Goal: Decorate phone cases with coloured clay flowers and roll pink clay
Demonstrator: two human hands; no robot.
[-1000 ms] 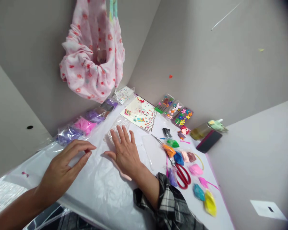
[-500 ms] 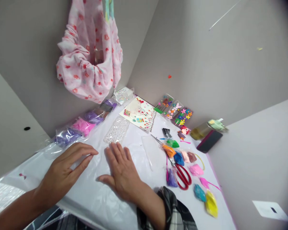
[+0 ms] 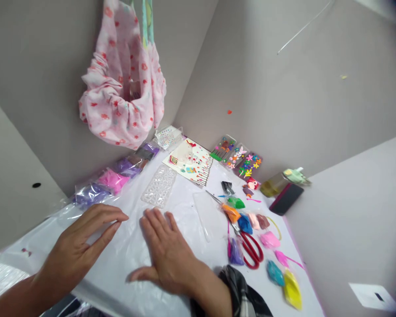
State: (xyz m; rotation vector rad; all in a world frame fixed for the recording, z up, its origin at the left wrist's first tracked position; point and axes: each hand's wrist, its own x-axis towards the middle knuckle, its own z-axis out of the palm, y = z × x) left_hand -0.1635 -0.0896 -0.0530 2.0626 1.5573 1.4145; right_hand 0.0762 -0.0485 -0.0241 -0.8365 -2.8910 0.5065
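Observation:
My left hand (image 3: 77, 246) rests with spread fingers on a clear plastic sheet (image 3: 125, 246) that covers the white table. My right hand (image 3: 166, 253) lies flat and palm-down on the same sheet, just right of the left one; neither holds anything. A clear plastic mold (image 3: 159, 186) lies beyond my right fingertips, apart from them. A clear phone case (image 3: 208, 214) lies to the right of my right hand.
Red-handled scissors (image 3: 249, 246) and several coloured clay packets (image 3: 251, 224) sit at the right. Bags of purple and pink clay (image 3: 110, 180) line the left wall. Sticker sheets (image 3: 191, 164), decorated cases (image 3: 237, 156), a dark phone (image 3: 286, 198) and a hanging pink cloth (image 3: 122, 88) are farther back.
My right hand has slid back toward me, off the clear mold, across the plastic sheet. My left hand has stayed almost in place.

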